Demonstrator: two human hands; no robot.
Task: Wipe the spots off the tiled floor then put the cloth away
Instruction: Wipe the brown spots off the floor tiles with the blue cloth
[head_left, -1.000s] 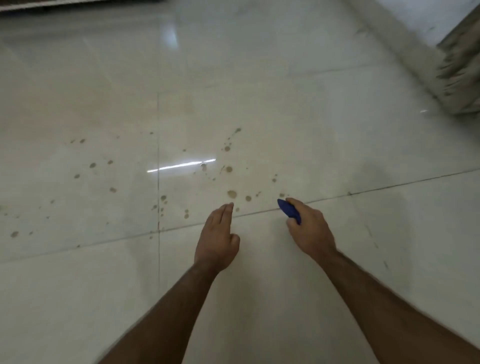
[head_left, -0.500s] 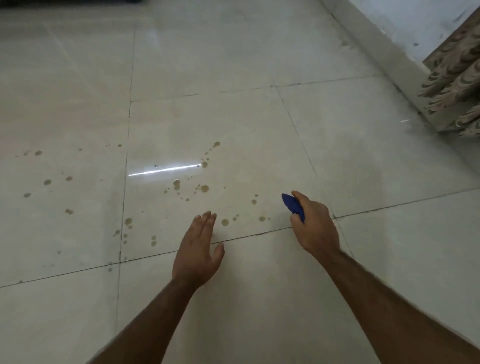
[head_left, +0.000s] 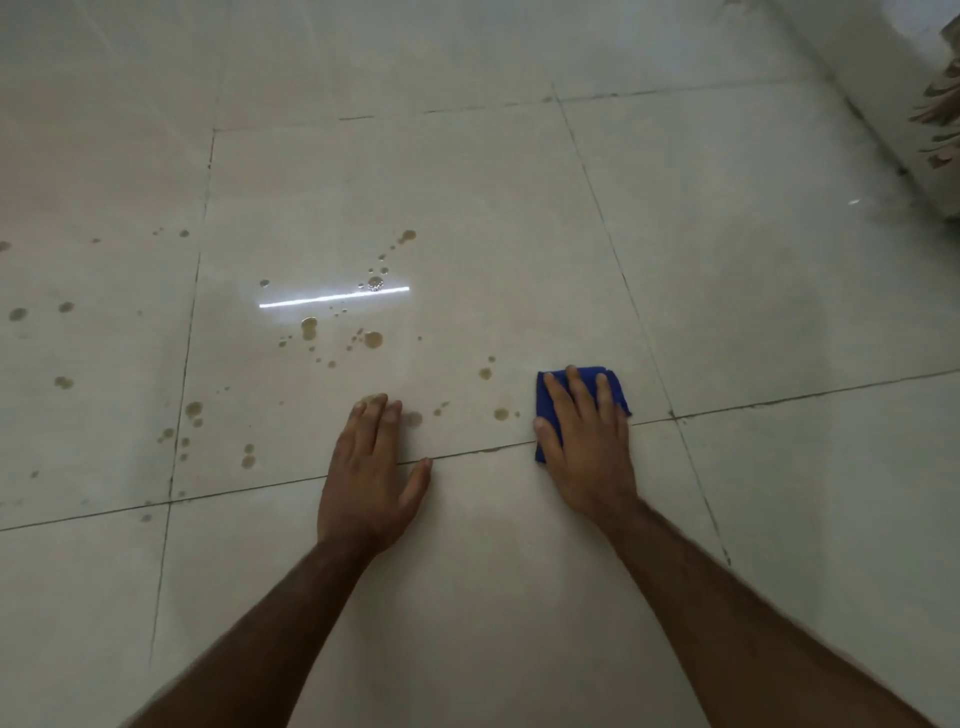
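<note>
The right hand (head_left: 584, 447) presses the blue cloth (head_left: 613, 387) flat on the tiled floor (head_left: 519, 597), fingers (head_left: 574, 387) spread. The cloth looks soft and light. Brown spots (head_left: 501, 414) lie left of them. The left hand (head_left: 371, 478) rests open, empty.

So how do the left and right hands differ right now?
The right hand presses flat on the blue cloth; the left hand lies bare on the tiled floor. The left's fingertips reach the brown spots; the right sits beside them. Both lie palm down, fingers extended.
</note>
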